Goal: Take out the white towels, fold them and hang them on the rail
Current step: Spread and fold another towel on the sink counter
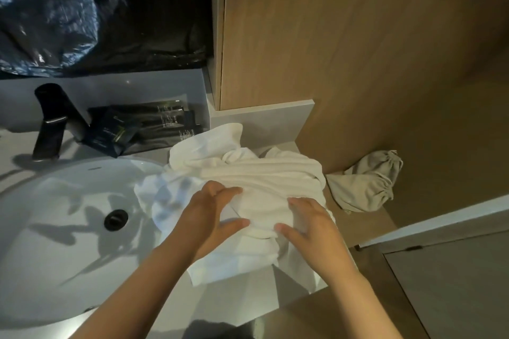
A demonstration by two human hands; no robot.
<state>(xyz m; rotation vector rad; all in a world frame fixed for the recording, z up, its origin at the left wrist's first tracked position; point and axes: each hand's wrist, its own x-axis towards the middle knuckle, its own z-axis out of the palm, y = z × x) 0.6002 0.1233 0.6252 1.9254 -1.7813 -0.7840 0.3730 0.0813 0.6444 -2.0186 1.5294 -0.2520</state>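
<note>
White towels point(248, 170): a crumpled heap on the counter point(278, 124), right of the sink point(55, 242), one part lapping over the basin rim. My left hand point(209, 209) grips a fold of the heap between curled fingers and thumb. My right hand point(308, 220) rests on the heap just beside it, fingers spread and straight, holding nothing.

Crumpled white towels point(248, 170) heaped beside sink point(55, 228)
</note>
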